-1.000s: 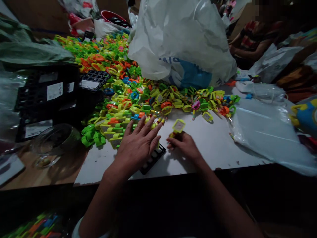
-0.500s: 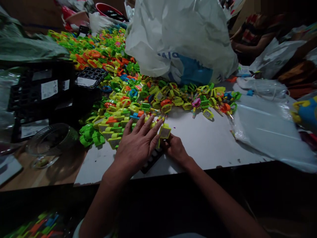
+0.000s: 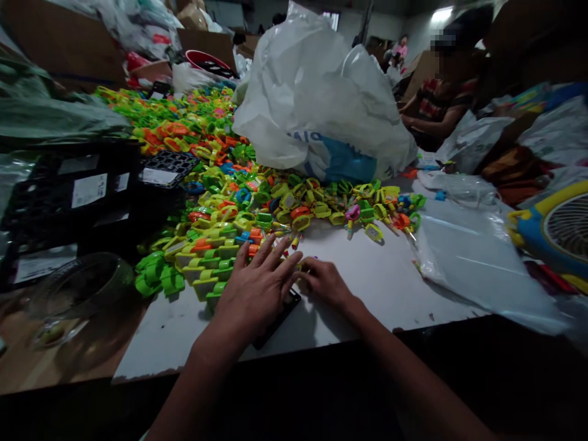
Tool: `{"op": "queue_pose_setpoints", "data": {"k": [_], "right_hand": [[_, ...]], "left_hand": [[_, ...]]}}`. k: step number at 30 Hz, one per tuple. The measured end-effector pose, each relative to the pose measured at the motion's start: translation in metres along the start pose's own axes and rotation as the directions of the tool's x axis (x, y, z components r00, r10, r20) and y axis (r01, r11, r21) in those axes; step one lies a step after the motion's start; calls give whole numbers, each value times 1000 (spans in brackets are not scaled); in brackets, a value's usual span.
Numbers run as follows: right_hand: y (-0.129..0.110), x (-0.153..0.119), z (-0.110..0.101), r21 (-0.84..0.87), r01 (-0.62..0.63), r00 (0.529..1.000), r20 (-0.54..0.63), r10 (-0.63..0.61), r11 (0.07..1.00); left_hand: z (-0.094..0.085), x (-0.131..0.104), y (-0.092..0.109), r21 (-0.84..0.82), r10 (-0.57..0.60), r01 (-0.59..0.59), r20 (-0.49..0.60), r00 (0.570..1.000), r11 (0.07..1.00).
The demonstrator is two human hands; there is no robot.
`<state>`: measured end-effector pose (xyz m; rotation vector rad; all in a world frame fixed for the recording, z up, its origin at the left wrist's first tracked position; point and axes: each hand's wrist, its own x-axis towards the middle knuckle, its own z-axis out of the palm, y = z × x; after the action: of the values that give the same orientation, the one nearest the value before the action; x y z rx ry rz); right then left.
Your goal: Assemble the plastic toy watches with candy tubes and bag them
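Note:
My left hand (image 3: pixel 255 285) lies palm down with its fingers spread, over the near end of tidy rows of yellow, green and orange plastic pieces (image 3: pixel 209 263). Under its thumb side shows a black tray (image 3: pixel 287 312), mostly covered by the hand. My right hand (image 3: pixel 325 283) is closed in a pinch close to the left thumb; a sliver of yellow shows at its fingertips, but what it grips is too hidden to name. Beyond the hands spreads a large heap of similar bright looped plastic pieces (image 3: pixel 220 177).
A big white plastic bag (image 3: pixel 316 92) stands behind the heap. Black trays with labels (image 3: pixel 68 190) and a clear plastic bowl (image 3: pixel 78 288) are on the left. Clear plastic bags (image 3: pixel 473 257) and a yellow-blue fan (image 3: pixel 560 226) lie right. Another person (image 3: pixel 441 104) sits at the back right.
My view has tilted up, showing more of the room and the fan. The yellow piece that stood out between my hands is now largely hidden. My left hand stays spread.

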<state>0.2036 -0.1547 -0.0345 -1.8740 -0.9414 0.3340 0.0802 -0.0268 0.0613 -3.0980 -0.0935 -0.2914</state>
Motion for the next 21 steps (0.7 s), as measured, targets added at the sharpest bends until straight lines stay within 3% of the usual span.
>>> {"op": "queue_pose_setpoints", "data": {"k": [2, 4, 5, 6, 9, 12, 14, 17, 21], "right_hand": [[14, 19, -29, -40, -113, 956, -276, 98, 993], [31, 40, -60, -146, -293, 814, -557, 166, 945], [39, 50, -72, -161, -384, 759, -616, 212, 909], [47, 58, -82, -151, -440, 734, -629, 258, 885], [58, 62, -93, -71, -480, 748, -553, 365, 875], [46, 35, -77, 45, -428, 802, -442, 403, 903], [28, 8, -58, 209, -376, 848, -315, 426, 903], [-3, -29, -20, 463, -305, 920, -83, 383, 832], [-34, -59, 37, 566, -292, 956, 156, 248, 771]], "left_hand": [[1, -1, -2, 15, -14, 14, -13, 1000, 1000], [1, -1, -4, 24, -30, 30, -12, 999, 999], [1, 0, -5, 25, -36, 37, -9, 999, 999], [1, 1, -6, 23, -42, 42, -6, 999, 999], [1, 3, -7, 10, -58, 58, -12, 998, 998], [1, 5, -8, -3, -63, 63, -13, 998, 998], [1, 6, -9, -13, -74, 74, -10, 997, 997], [1, 6, -10, -36, -91, 91, 6, 996, 995], [-1, 5, -13, -69, -81, 84, 57, 995, 994]]}}
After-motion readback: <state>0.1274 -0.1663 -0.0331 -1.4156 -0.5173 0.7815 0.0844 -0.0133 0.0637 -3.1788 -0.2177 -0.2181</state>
